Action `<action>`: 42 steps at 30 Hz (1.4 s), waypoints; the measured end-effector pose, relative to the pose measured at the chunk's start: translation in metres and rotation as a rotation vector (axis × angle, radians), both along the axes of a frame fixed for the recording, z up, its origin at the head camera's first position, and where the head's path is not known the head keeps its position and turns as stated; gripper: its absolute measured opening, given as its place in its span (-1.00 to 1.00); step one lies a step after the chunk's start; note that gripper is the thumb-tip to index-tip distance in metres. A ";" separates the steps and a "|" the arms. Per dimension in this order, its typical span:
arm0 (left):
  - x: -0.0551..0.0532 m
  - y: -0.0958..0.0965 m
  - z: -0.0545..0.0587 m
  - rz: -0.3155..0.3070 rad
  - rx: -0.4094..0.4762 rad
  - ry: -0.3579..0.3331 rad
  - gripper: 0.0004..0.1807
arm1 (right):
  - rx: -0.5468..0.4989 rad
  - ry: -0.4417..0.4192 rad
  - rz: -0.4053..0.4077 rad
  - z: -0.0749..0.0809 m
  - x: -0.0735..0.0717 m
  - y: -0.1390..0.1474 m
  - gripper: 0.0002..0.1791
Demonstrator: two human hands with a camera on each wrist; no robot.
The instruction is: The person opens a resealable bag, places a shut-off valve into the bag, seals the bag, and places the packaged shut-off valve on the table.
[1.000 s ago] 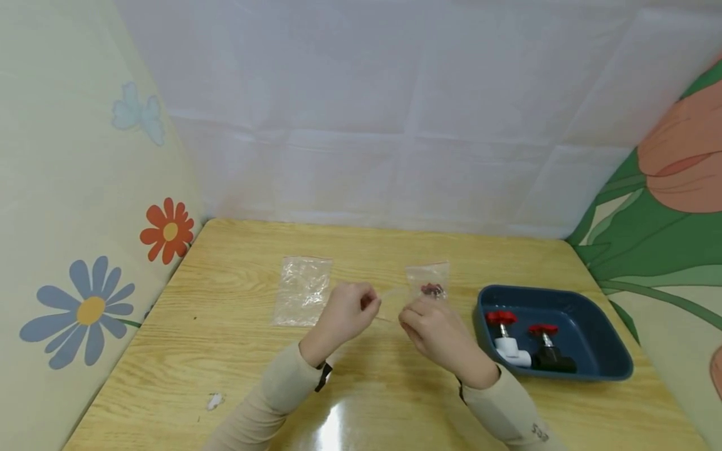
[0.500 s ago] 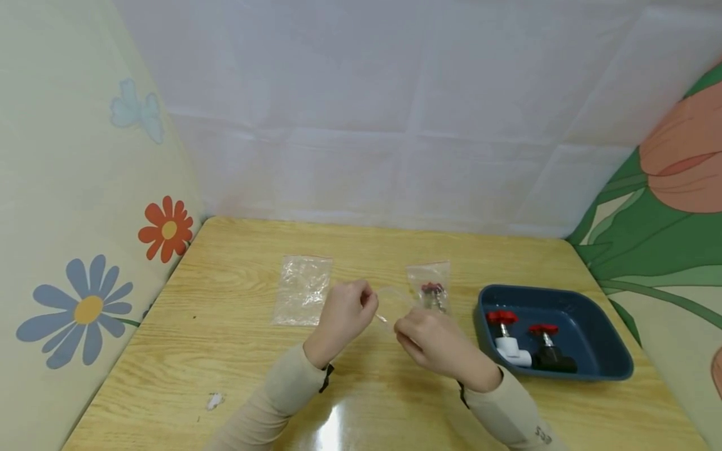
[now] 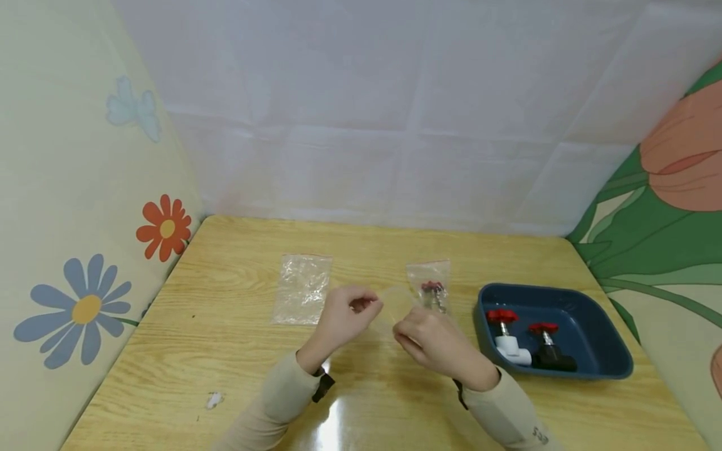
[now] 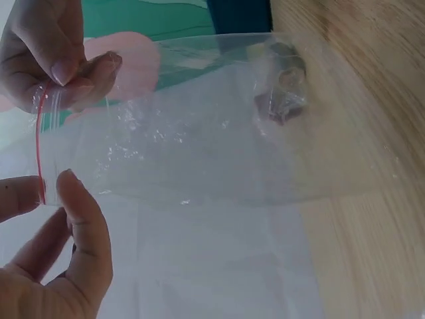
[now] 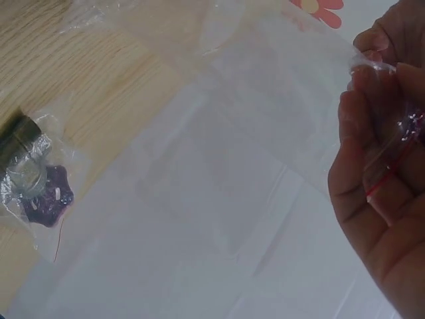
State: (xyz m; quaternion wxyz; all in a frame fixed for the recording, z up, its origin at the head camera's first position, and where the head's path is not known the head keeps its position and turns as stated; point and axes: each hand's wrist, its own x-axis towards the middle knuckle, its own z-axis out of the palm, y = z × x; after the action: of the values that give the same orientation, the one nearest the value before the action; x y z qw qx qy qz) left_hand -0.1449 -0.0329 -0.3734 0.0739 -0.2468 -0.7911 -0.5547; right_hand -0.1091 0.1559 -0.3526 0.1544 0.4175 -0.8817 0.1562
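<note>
Between both hands hangs a clear zip bag with a red seal line, its mouth held taut and no contents showing. My left hand pinches one corner of the mouth between thumb and finger. The other corner is gripped by the fingertips of my right hand. Just beyond the right hand, a second zip bag lies on the table with a red-handled valve inside. Through the held film, the left wrist view shows that bagged valve. Left of the hands lies a flat clear bag.
At the right stands a dark blue tray holding a white valve and a black valve, both red-handled. The wooden table meets a white cloth backdrop and patterned side panels.
The left hand has turned slightly, its thumb now lifted apart from the curled fingers. The right hand shifted a little left and toward the wearer, uncovering more of the bagged valve.
</note>
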 end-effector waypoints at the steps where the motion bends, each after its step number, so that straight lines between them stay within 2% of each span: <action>1: 0.000 -0.001 -0.001 -0.002 0.011 0.010 -0.92 | -0.003 -0.003 0.001 0.000 0.000 0.000 -0.89; 3: -0.001 -0.004 -0.004 -0.004 0.013 0.038 -0.90 | -0.008 -0.007 0.004 0.000 -0.001 0.000 -0.90; 11: 0.001 0.000 -0.003 0.017 -0.109 0.177 -0.88 | -0.033 0.040 0.021 -0.002 -0.003 -0.001 -0.91; 16: 0.000 0.006 -0.002 0.102 -0.192 0.363 -0.78 | -0.037 0.049 0.025 -0.002 -0.004 -0.001 -0.91; 19: 0.000 0.009 -0.002 0.130 -0.216 0.431 -0.77 | -0.052 0.036 0.013 0.000 -0.002 0.000 -0.89; 25: -0.001 0.012 -0.003 0.122 -0.203 0.435 -0.83 | -0.111 0.045 -0.033 0.010 0.004 0.011 -0.85; 29: -0.003 0.014 -0.003 0.118 -0.191 0.417 -0.83 | -0.133 0.101 -0.085 0.014 0.005 0.030 -0.61; 33: -0.005 0.015 -0.003 0.122 -0.194 0.416 -0.80 | -0.087 0.094 -0.185 0.016 0.005 0.058 -0.77; 37: -0.007 0.016 -0.004 0.123 -0.208 0.419 -0.79 | -0.022 0.029 -0.297 0.016 0.007 0.085 -0.67; 42: -0.007 0.016 -0.006 0.119 -0.218 0.415 -0.79 | -0.005 -0.118 -0.414 0.014 0.009 0.117 -0.75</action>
State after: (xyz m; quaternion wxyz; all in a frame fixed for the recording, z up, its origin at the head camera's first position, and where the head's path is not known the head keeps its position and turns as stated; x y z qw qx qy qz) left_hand -0.1521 -0.0167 -0.3795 0.2404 -0.3150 -0.8274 -0.3980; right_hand -0.0997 0.2724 -0.3382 0.1322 0.2171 -0.9559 0.1475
